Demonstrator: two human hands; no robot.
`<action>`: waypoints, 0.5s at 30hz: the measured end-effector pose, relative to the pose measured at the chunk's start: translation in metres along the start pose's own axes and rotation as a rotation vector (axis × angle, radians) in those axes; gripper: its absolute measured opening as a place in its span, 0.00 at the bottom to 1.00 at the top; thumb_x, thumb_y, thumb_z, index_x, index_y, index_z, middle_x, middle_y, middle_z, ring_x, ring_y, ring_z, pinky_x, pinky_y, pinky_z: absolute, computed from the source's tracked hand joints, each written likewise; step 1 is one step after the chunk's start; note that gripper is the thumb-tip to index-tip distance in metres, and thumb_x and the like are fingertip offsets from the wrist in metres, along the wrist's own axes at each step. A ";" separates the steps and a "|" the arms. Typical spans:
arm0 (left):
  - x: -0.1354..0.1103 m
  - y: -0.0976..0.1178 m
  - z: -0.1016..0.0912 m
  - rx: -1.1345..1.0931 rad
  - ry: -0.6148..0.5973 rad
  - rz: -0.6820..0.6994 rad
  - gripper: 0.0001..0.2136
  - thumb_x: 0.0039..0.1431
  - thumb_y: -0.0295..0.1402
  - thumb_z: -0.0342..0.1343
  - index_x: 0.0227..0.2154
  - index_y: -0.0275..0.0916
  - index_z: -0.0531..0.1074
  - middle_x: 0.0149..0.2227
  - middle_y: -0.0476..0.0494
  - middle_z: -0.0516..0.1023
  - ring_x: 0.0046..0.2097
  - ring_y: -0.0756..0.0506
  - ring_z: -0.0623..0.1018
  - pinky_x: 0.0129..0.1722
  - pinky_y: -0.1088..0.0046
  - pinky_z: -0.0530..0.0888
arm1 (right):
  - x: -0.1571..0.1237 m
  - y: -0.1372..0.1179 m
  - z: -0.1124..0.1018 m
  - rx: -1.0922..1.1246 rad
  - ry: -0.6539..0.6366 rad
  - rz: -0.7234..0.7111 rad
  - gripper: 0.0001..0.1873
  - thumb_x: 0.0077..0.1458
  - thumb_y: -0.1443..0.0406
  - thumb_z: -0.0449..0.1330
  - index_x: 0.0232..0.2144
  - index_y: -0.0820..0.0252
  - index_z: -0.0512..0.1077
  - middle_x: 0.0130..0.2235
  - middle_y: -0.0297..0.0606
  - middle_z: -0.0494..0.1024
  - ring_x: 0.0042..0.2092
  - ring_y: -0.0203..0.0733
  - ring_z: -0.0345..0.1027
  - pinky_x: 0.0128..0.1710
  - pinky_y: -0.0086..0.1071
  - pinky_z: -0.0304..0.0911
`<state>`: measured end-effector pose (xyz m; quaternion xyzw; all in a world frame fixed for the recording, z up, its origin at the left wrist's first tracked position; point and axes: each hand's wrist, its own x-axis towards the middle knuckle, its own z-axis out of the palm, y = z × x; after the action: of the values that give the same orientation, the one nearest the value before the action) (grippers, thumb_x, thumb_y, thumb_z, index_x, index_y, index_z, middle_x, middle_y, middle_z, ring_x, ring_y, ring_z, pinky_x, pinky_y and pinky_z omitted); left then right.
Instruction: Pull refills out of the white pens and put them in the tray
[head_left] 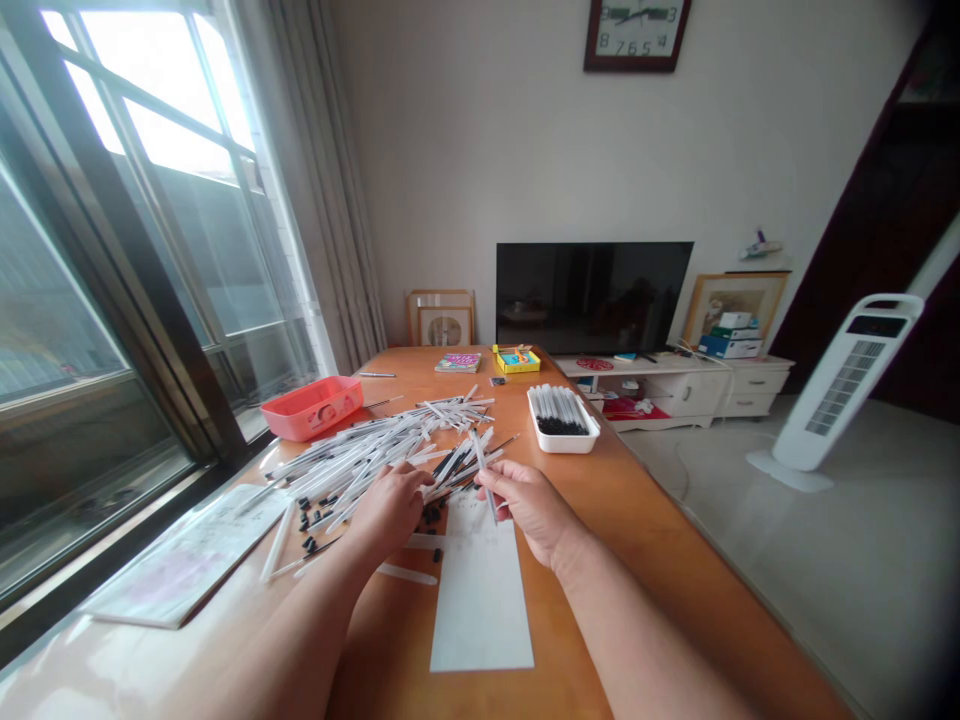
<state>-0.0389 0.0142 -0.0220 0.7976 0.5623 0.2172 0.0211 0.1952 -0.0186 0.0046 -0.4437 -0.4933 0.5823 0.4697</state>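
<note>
My right hand [536, 512] pinches a whitish translucent pen barrel [481, 465], held at a slant above the top of a paper strip [484, 610]. To its left, my left hand [388, 508] rests at the edge of a loose pile of pen barrels [375, 445]. Its fingers are bent down and closed beside small black pen caps [433, 513]; whatever they grip is hidden. Between the hands lie thin dark-tipped pen refills [457, 462]. More black caps [306, 515] are scattered left of my left wrist.
A white tray [566, 442] of pens with black ends stands at the right edge of the wooden table. A red plastic basket [311, 408] and a booklet [187, 560] lie left. Farther back are a yellow box [517, 360] and a magazine [457, 363].
</note>
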 end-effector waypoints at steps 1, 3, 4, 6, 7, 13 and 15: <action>0.000 0.001 -0.001 0.018 -0.026 0.009 0.18 0.55 0.24 0.51 0.43 0.46 0.80 0.46 0.43 0.78 0.48 0.41 0.74 0.52 0.64 0.66 | 0.000 0.000 0.000 0.003 0.006 -0.002 0.16 0.51 0.53 0.64 0.33 0.60 0.75 0.31 0.38 0.78 0.30 0.34 0.62 0.28 0.28 0.56; 0.000 0.002 -0.002 0.032 -0.063 0.029 0.17 0.56 0.24 0.51 0.42 0.46 0.80 0.45 0.43 0.78 0.48 0.41 0.74 0.51 0.65 0.66 | 0.000 0.000 -0.001 0.012 0.013 -0.005 0.17 0.51 0.52 0.65 0.33 0.60 0.75 0.30 0.38 0.78 0.30 0.34 0.62 0.28 0.28 0.56; 0.000 0.002 -0.002 0.034 -0.070 0.035 0.16 0.57 0.25 0.51 0.42 0.46 0.80 0.44 0.43 0.79 0.47 0.41 0.73 0.51 0.65 0.66 | 0.001 0.000 -0.001 0.016 0.015 -0.006 0.17 0.50 0.52 0.65 0.33 0.60 0.76 0.30 0.37 0.77 0.30 0.34 0.62 0.28 0.27 0.56; 0.001 0.002 -0.002 0.042 -0.063 0.028 0.14 0.58 0.26 0.51 0.40 0.45 0.79 0.42 0.43 0.79 0.46 0.41 0.73 0.50 0.65 0.66 | 0.000 0.000 -0.001 0.019 0.017 -0.009 0.18 0.50 0.51 0.65 0.33 0.60 0.76 0.30 0.37 0.77 0.30 0.34 0.62 0.28 0.27 0.56; 0.002 0.002 -0.002 0.048 -0.059 0.019 0.13 0.58 0.26 0.51 0.39 0.45 0.79 0.42 0.43 0.79 0.46 0.41 0.73 0.49 0.65 0.66 | 0.000 0.000 -0.001 0.020 0.020 -0.011 0.18 0.50 0.51 0.65 0.33 0.60 0.76 0.30 0.37 0.77 0.29 0.34 0.62 0.27 0.27 0.56; 0.003 0.001 -0.002 0.067 -0.037 0.000 0.09 0.56 0.26 0.51 0.34 0.43 0.76 0.40 0.43 0.79 0.43 0.41 0.74 0.45 0.66 0.66 | 0.000 0.000 -0.002 0.049 0.040 -0.024 0.17 0.48 0.52 0.66 0.31 0.61 0.75 0.28 0.35 0.75 0.27 0.32 0.58 0.26 0.26 0.54; 0.003 -0.001 -0.001 0.060 -0.020 -0.007 0.09 0.56 0.26 0.51 0.34 0.42 0.74 0.39 0.43 0.79 0.42 0.42 0.74 0.43 0.67 0.66 | 0.002 0.000 -0.002 0.053 0.053 -0.023 0.17 0.48 0.53 0.67 0.31 0.61 0.75 0.28 0.34 0.74 0.26 0.31 0.57 0.25 0.26 0.53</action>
<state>-0.0389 0.0173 -0.0198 0.7981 0.5710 0.1923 0.0034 0.1973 -0.0167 0.0042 -0.4405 -0.4702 0.5778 0.5010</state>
